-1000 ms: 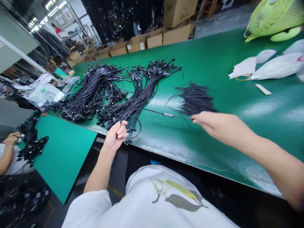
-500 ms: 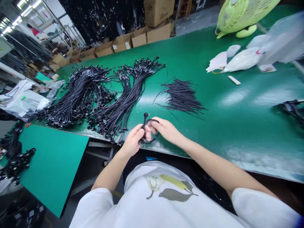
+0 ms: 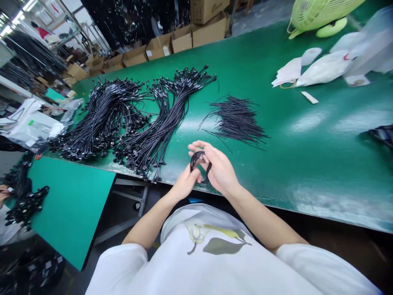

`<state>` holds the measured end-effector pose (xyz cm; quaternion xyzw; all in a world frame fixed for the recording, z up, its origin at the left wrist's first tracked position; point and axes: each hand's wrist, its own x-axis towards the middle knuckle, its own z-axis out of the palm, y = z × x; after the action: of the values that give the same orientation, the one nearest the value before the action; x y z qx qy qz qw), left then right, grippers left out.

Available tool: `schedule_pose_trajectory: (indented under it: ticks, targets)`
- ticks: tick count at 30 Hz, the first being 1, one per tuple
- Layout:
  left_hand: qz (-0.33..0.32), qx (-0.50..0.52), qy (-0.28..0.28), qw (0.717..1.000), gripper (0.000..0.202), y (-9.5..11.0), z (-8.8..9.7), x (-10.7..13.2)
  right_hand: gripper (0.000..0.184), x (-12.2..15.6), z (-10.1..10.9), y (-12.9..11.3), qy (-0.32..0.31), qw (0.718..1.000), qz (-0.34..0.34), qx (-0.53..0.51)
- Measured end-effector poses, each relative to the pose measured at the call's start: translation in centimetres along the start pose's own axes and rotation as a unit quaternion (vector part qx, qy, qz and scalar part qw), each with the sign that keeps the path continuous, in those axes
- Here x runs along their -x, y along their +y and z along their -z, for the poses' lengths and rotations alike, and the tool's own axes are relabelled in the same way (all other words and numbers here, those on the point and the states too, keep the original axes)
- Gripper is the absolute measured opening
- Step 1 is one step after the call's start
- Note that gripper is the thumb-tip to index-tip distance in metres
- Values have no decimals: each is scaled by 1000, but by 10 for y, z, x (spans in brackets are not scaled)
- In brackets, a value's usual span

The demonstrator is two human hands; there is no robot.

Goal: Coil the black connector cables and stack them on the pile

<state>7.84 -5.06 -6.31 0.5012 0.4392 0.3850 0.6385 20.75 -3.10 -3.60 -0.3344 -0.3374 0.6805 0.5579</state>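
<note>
Between my hands, over the front edge of the green table [image 3: 276, 172], is a black cable [image 3: 193, 160] wound into a small loop. My left hand [image 3: 186, 180] pinches the lower left of the coil. My right hand [image 3: 216, 164] is curled round its upper right side, with the fingertips at the top of the loop. Part of the coil is hidden behind the fingers. Beyond my hands lies a pile of short thin black ties [image 3: 239, 119]. To the left are a bundle of black cables [image 3: 172, 119] and a larger cable pile [image 3: 104, 110].
A yellow-green fan [image 3: 319, 16] and white plastic bags [image 3: 325, 69] sit at the far right. Cardboard boxes [image 3: 184, 41] line the back edge. At lower left a second green table [image 3: 73, 205] holds black cables [image 3: 27, 205], with another person's hand [image 3: 3, 192] beside them.
The cable has been drawn into a tighter loop, and its plug end no longer sticks up. My left hand has moved right, and my right hand has turned round the coil.
</note>
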Motion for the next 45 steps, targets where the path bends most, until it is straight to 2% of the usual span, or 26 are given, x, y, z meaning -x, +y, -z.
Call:
schedule_pose_trajectory:
  ticks: [3, 5, 6, 8, 10, 13, 15, 19, 22, 26, 30, 32, 33, 34, 35, 36, 38, 40, 41, 43, 45]
  targets:
    - [37, -102, -97, 989, 53, -5, -4, -1, 41, 7, -8, -2, 0, 997, 9, 73]
    - [46, -114, -168, 978, 55, -3, -3, 3, 41, 7, -7, -5, 2, 999, 23, 46]
    - [41, -106, -184, 976, 53, -2, -2, 5, 42, 5, -5, -7, 1, 1000, 20, 13]
    - [43, -49, -183, 981, 49, -1, -3, 9, 46, -2, 0, -10, -9, 998, -15, -56]
    - [92, 49, -169, 980, 51, -1, -8, 11, 49, -10, 5, -11, -27, 992, -70, -104]
    - [186, 177, -165, 952, 56, 1, -17, 15, 49, -16, 10, -14, -40, 983, -113, -139]
    - [214, 221, -159, 938, 56, 5, -22, 17, 49, -17, 13, -16, -47, 981, -121, -142]
    - [210, 254, -136, 934, 50, 8, -35, 15, 49, -17, 15, -21, -55, 984, -113, -128]
    - [166, 252, -108, 947, 51, 0, -50, 10, 49, -18, 18, -25, -67, 985, -109, -115]
    - [142, 245, -117, 952, 52, -5, -60, 2, 51, -21, 24, -31, -95, 984, -120, -93]
    - [153, 258, -128, 945, 43, 3, -52, 0, 52, -20, 36, -39, -79, 995, -57, -19]
    - [153, 257, -125, 946, 39, 7, -48, -1, 47, -17, 44, -45, -73, 994, 10, 78]
    - [153, 252, -120, 948, 38, 7, -47, -2, 43, -15, 49, -49, -71, 984, 58, 154]
    - [151, 242, -109, 952, 39, 5, -46, -3, 39, -12, 53, -53, -71, 960, 116, 245]
    - [142, 228, -94, 959, 39, 4, -45, -4, 35, -9, 57, -57, -80, 918, 179, 346]
    - [126, 207, -79, 967, 40, 1, -44, -5, 31, -6, 62, -60, -100, 856, 240, 446]
    - [93, 136, -68, 984, 41, -2, -41, -8, 27, -1, 71, -62, -170, 703, 329, 607]
    - [70, 18, -97, 993, 40, -3, -36, -9, 27, 5, 79, -57, -256, 561, 353, 704]
    - [63, -52, -118, 990, 38, -2, -33, -9, 28, 8, 83, -53, -288, 508, 351, 732]
    - [47, -176, -157, 971, 30, 4, -27, -9, 31, 13, 89, -43, -325, 439, 342, 764]
    - [29, -264, -201, 943, 23, 12, -22, -9, 30, 18, 92, -37, -338, 404, 344, 777]
